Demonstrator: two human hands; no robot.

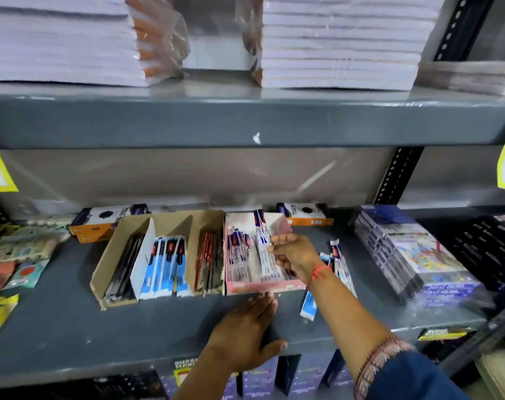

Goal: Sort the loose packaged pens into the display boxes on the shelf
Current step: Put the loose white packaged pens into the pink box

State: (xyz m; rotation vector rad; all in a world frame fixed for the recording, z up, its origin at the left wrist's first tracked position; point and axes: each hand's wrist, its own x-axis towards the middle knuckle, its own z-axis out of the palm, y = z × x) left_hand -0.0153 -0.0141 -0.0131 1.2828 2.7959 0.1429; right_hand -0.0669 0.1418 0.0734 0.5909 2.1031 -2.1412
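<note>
A brown cardboard display box (101,272) with three slots stands on the grey shelf (58,327), holding black, blue-white and red packaged pens. Right of it sits a pink display box (263,286) with white-and-blue pen packs inside. My right hand (294,254) is over the pink box, closed on a white packaged pen (264,243) that stands tilted inside it. My left hand (245,332) lies flat on the shelf, fingertips touching the pink box's front wall. Loose blue-white pen packs (336,261) lie on the shelf right of the pink box, partly hidden behind my right forearm.
Orange-and-white boxes (107,223) sit behind the display boxes. Wrapped purple packs (413,255) stand at the right, colourful packets (11,255) at the left. The upper shelf (245,122) carries stacked white paper. Yellow tags hang at both edges.
</note>
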